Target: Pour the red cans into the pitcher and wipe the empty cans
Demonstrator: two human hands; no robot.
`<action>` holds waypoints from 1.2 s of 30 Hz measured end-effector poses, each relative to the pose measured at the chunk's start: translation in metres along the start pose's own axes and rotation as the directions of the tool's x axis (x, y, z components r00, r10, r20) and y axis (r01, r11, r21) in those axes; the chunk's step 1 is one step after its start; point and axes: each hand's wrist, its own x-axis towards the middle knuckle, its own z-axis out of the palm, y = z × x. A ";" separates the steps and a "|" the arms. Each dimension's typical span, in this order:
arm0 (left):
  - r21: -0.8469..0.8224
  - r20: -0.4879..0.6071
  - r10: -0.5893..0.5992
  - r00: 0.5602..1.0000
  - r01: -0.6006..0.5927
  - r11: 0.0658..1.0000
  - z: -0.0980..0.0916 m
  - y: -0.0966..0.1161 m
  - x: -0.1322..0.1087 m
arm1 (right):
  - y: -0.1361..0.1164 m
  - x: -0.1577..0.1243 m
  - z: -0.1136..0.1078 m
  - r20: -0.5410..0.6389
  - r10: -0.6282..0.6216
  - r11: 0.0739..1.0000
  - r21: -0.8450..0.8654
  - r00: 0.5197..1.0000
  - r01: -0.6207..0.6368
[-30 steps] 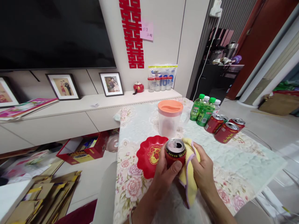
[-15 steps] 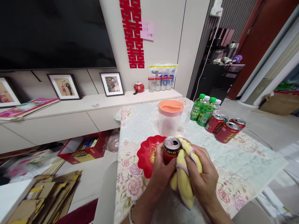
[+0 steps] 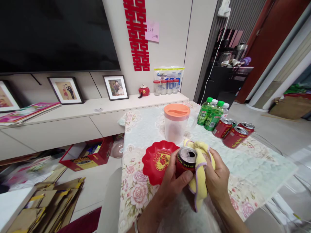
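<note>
My left hand (image 3: 173, 181) is wrapped round a red drink can (image 3: 186, 158) whose top is opened, tilted a little toward me. Bunched in my right hand (image 3: 217, 173) is a yellow cloth (image 3: 201, 174) with purple edging, pressed against the can's right side. Part of the can's body is hidden by my fingers and the cloth. Just left of the can lies a red scalloped plate (image 3: 152, 161) with a gold print. Behind my hands stands a clear plastic pitcher (image 3: 174, 129) with an orange lid.
Several red cans (image 3: 235, 137) and green bottles (image 3: 213, 116) stand at the table's right side. The flowered tablecloth (image 3: 139, 194) covers the table. On the floor at left are a red box (image 3: 89, 158) and flattened cardboard (image 3: 55, 197).
Both hands, with the can and cloth, have shifted slightly right. The can is tipped more, and the cloth has moved along its right side. More of the plate shows.
</note>
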 end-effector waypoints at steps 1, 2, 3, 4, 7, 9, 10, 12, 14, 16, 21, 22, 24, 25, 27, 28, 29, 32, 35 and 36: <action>-0.020 0.005 0.005 1.000 -0.005 1.000 0.000 0.000 0.000 | 0.001 0.000 0.000 0.016 0.000 1.000 -0.006 1.000 0.001; -0.043 0.010 0.014 1.000 -0.014 0.999 -0.001 0.000 -0.001 | 0.002 0.000 0.001 0.033 -0.008 1.000 -0.012 0.999 0.008; -0.062 0.014 0.025 1.000 -0.024 0.998 -0.002 -0.001 0.000 | 0.003 0.000 0.002 0.049 -0.018 1.000 -0.016 0.999 0.019; -0.071 0.009 0.038 0.999 -0.037 0.997 -0.003 -0.003 0.000 | 0.004 -0.001 0.002 0.064 -0.029 0.999 -0.020 0.998 0.030; -0.039 -0.052 0.079 0.995 -0.082 0.996 -0.010 -0.010 0.003 | 0.006 -0.003 0.006 0.108 -0.057 0.998 -0.027 0.992 0.061; -0.006 -0.123 0.101 0.987 -0.103 0.995 -0.013 -0.014 0.006 | 0.006 -0.006 0.009 0.129 -0.077 0.996 -0.032 0.989 0.082; 0.001 -0.159 0.105 0.982 -0.106 0.994 -0.014 -0.015 0.007 | 0.005 -0.007 0.010 0.136 -0.087 0.995 -0.034 0.987 0.093; 0.001 -0.214 0.101 0.972 -0.103 0.995 -0.015 -0.015 0.009 | 0.002 -0.010 0.014 0.148 -0.110 0.993 -0.034 0.983 0.116; 0.001 -0.244 0.095 0.965 -0.098 0.995 -0.015 -0.013 0.010 | -0.001 -0.013 0.016 0.165 -0.149 0.987 -0.033 0.975 0.157; 0.018 -0.260 0.103 0.960 -0.102 0.995 -0.015 -0.011 0.012 | -0.006 -0.016 0.017 0.166 -0.198 0.978 -0.029 0.966 0.206; 0.109 -0.286 0.151 0.946 -0.124 0.986 -0.017 -0.013 0.016 | -0.015 -0.021 0.012 0.114 -0.254 0.966 -0.015 0.960 0.257; 0.121 -0.284 0.160 0.945 -0.130 0.984 -0.016 -0.014 0.017 | -0.016 -0.021 0.010 0.105 -0.262 0.964 -0.013 0.959 0.265; 0.120 -0.262 0.167 0.951 -0.139 0.983 -0.012 -0.014 0.017 | -0.018 -0.020 0.006 0.086 -0.282 0.959 -0.013 0.955 0.284; 0.106 -0.239 0.159 0.958 -0.137 0.985 -0.010 -0.014 0.016 | -0.018 -0.019 0.004 0.075 -0.294 0.955 -0.015 0.953 0.296; 0.061 -0.190 0.119 0.975 -0.109 0.992 -0.007 -0.013 0.014 | -0.018 -0.016 0.001 0.053 -0.310 0.950 -0.023 0.949 0.312; 0.036 -0.166 0.093 0.982 -0.088 0.995 -0.005 -0.012 0.013 | -0.017 -0.015 0.000 0.046 -0.315 0.948 -0.029 0.948 0.316; 0.019 -0.141 0.072 0.987 -0.070 0.997 -0.005 -0.011 0.011 | -0.015 -0.013 0.000 0.040 -0.315 0.948 -0.033 0.948 0.316; 0.005 -0.055 0.043 0.998 -0.042 0.999 -0.006 -0.008 0.007 | -0.010 -0.011 0.000 0.018 -0.272 0.962 -0.028 0.962 0.273; -0.012 0.023 0.055 0.998 -0.054 0.998 -0.007 -0.007 0.005 | -0.004 -0.009 0.000 0.006 -0.164 0.986 -0.016 0.986 0.164; -0.020 0.037 0.067 0.997 -0.067 0.998 -0.007 -0.007 0.005 | -0.003 -0.008 0.000 0.008 -0.122 0.992 -0.014 0.992 0.123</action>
